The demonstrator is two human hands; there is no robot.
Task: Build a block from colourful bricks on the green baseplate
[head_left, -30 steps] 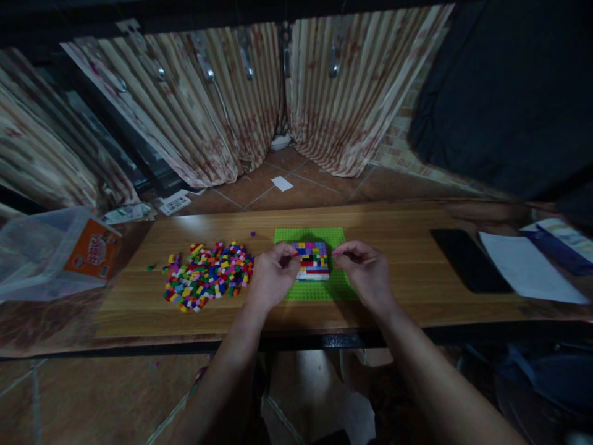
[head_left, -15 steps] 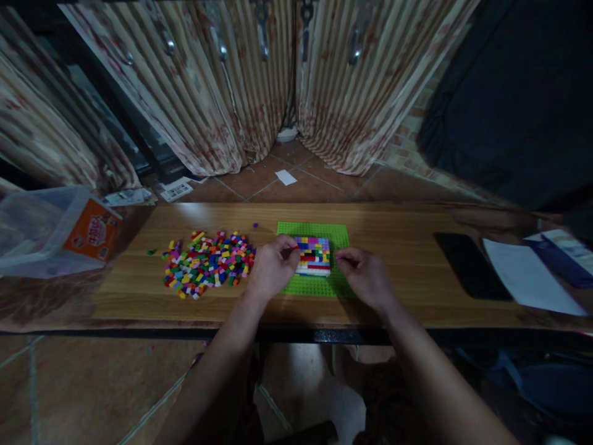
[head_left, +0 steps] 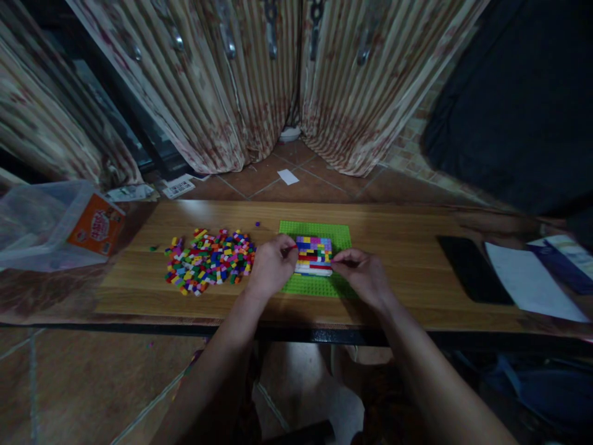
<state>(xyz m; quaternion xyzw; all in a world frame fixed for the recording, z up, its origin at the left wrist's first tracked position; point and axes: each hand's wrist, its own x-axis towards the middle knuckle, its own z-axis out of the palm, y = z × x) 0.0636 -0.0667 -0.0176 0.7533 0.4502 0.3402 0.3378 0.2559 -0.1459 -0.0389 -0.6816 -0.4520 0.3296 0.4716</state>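
A block of many-coloured toy bricks [head_left: 314,256] is built up on the green baseplate [head_left: 319,287]. At its left side, my left hand [head_left: 272,262] is closed in a pinch, with a small red brick [head_left: 293,248] showing at the fingertips. My right hand [head_left: 364,272] pinches a small pinkish-purple brick [head_left: 332,262] at the block's right edge. Whether that brick touches the block I cannot tell. A loose pile of mixed bricks [head_left: 208,259] lies left of my left hand.
The wooden table [head_left: 398,235] also bears a black flat slab [head_left: 472,269] and a white sheet [head_left: 532,281] at the right. A clear plastic box [head_left: 46,225] with an orange label is at the far left. One purple brick [head_left: 257,224] lies apart from the pile.
My right hand has moved slightly left, bringing its pinkish-purple brick to the block's right edge. My left hand stays about where it was. The whole view has shifted slightly.
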